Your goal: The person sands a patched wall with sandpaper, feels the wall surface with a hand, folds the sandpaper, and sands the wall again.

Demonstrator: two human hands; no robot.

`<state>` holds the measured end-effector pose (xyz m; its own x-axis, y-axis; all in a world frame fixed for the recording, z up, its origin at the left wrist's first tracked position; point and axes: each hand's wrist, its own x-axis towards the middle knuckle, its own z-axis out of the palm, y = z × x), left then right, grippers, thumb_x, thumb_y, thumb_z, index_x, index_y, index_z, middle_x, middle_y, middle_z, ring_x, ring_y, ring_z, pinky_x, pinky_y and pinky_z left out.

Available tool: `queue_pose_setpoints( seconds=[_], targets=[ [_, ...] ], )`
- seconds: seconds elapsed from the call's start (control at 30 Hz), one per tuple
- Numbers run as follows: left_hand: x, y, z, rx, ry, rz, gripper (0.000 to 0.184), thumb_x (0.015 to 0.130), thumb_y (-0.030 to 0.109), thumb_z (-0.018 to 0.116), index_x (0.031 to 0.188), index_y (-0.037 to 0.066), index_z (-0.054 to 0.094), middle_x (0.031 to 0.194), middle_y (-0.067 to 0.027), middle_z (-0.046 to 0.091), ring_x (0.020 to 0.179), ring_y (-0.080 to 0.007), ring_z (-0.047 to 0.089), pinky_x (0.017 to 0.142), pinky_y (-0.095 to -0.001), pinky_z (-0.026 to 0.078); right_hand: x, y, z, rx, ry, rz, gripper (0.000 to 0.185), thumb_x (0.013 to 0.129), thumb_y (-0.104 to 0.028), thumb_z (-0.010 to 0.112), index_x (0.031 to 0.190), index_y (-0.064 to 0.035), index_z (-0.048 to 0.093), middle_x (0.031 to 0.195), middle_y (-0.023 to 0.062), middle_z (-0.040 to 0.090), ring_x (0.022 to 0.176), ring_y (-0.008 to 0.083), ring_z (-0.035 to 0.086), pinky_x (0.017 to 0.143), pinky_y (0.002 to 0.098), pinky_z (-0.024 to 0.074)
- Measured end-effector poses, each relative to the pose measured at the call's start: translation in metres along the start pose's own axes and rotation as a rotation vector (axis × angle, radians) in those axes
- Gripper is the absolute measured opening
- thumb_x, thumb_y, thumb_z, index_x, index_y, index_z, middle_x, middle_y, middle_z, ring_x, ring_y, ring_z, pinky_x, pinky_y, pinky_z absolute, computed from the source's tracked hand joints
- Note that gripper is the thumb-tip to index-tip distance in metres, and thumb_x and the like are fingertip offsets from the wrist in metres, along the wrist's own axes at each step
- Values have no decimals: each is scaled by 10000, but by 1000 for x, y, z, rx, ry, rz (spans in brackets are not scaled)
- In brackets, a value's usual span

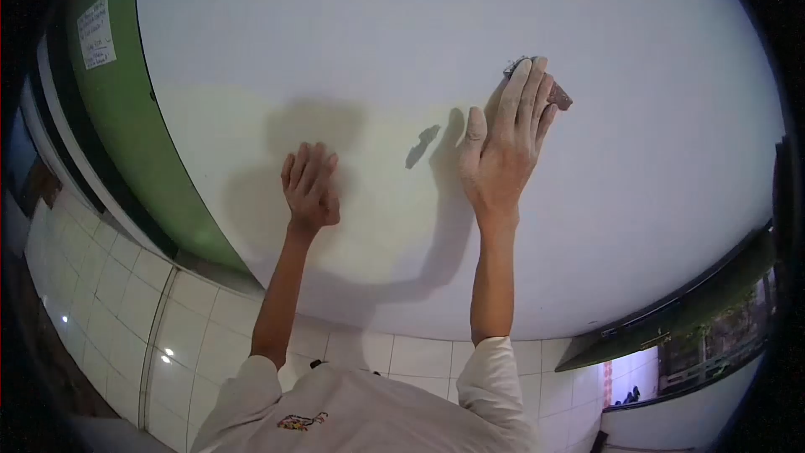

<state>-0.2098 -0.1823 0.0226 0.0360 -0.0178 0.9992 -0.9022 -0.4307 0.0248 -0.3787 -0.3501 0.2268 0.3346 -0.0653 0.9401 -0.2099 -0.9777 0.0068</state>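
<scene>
My right hand (507,134) is raised against the white wall (637,159), its fingers stretched over a brownish-red piece (559,97) that sticks out past the fingertips on the right. A pale dust coats these fingers. Further left and lower, my left hand (310,189) is in front of the same wall, with its fingers curled loosely and partly apart; nothing shows in it. Shadows of both arms fall on the wall, and a small dark grey shadow-like shape lies between the hands.
A green wall section (180,176) with a handwritten paper (96,32) borders the white wall on the left. White floor tiles (419,358) run along the bottom. At lower right is a dark-edged opening with foliage beyond.
</scene>
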Motion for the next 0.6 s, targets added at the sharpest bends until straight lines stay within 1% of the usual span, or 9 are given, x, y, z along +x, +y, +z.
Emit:
queue_pose_setpoints(
  seconds=[0.03, 0.13, 0.27, 0.33, 0.4, 0.47, 0.53, 0.57, 0.6],
  targets=[
    [1, -1, -2, -4, 17, 8, 479, 889, 206, 382, 1318, 107, 572, 1385, -129, 541, 1348, -330, 428, 1140, -480, 245, 2, -1, -2, -7, 17, -6, 742, 923, -390, 518, 1459, 69, 292, 1524, 274, 277, 1429, 444, 224, 1138, 584, 172],
    [0, 2, -3, 4, -56, -36, 493, 849, 154, 413, 1315, 113, 570, 1388, -120, 540, 1343, -320, 434, 1138, -483, 248, -15, 2, 0, 6, -12, -29, 715, 933, -356, 509, 1460, 71, 284, 1520, 281, 279, 1434, 431, 220, 1145, 580, 160],
    [0, 1, -6, -17, -59, -33, 507, 805, 105, 430, 1285, 117, 596, 1380, -109, 546, 1341, -308, 438, 1132, -483, 251, -71, 0, 16, 98, 6, -15, 703, 927, -323, 543, 1440, 95, 306, 1513, 298, 281, 1427, 441, 233, 1143, 583, 153],
    [2, 1, -7, -41, -61, -13, 515, 795, 96, 429, 1280, 116, 601, 1379, -106, 547, 1343, -305, 437, 1129, -483, 252, -111, -11, 24, 78, -102, 45, 633, 930, -217, 523, 1444, 82, 308, 1512, 302, 276, 1422, 461, 225, 1140, 583, 165],
    [1, 1, -6, -50, -47, -29, 509, 795, 100, 427, 1268, 109, 614, 1375, -104, 550, 1341, -303, 439, 1124, -482, 257, -163, -20, 39, 98, -150, 99, 588, 915, -181, 536, 1408, 94, 374, 1470, 320, 340, 1392, 481, 282, 1135, 573, 196],
    [1, -1, -7, -62, -41, -7, 498, 805, 117, 427, 1264, 96, 618, 1384, -106, 543, 1335, -310, 442, 1119, -485, 263, -215, -23, 49, 178, -126, 104, 532, 890, -150, 543, 1358, 87, 455, 1416, 295, 437, 1371, 450, 349, 1131, 556, 227],
    [-2, -5, -4, -47, -49, 0, 487, 817, 136, 423, 1259, 86, 622, 1386, -108, 544, 1331, -322, 444, 1112, -486, 271, -260, -24, 57, 173, -168, 123, 472, 837, -15, 549, 1304, 44, 534, 1389, 234, 499, 1345, 401, 415, 1125, 554, 266],
    [-2, -5, -4, -42, -40, 13, 486, 822, 142, 417, 1260, 80, 620, 1377, -120, 552, 1335, -333, 439, 1108, -486, 275, -269, -21, 61, 160, -151, 133, 472, 837, -15, 549, 1304, 44, 534, 1389, 234, 499, 1345, 401, 415, 1125, 554, 266],
    [-3, -6, -5, -60, -39, 28, 486, 822, 142, 417, 1260, 80, 620, 1377, -120, 552, 1335, -333, 439, 1108, -486, 275, -278, -15, 63, 171, -167, 109, 475, 806, 44, 557, 1280, 20, 560, 1369, 202, 526, 1314, 376, 458, 1101, 538, 325]
  ],
)
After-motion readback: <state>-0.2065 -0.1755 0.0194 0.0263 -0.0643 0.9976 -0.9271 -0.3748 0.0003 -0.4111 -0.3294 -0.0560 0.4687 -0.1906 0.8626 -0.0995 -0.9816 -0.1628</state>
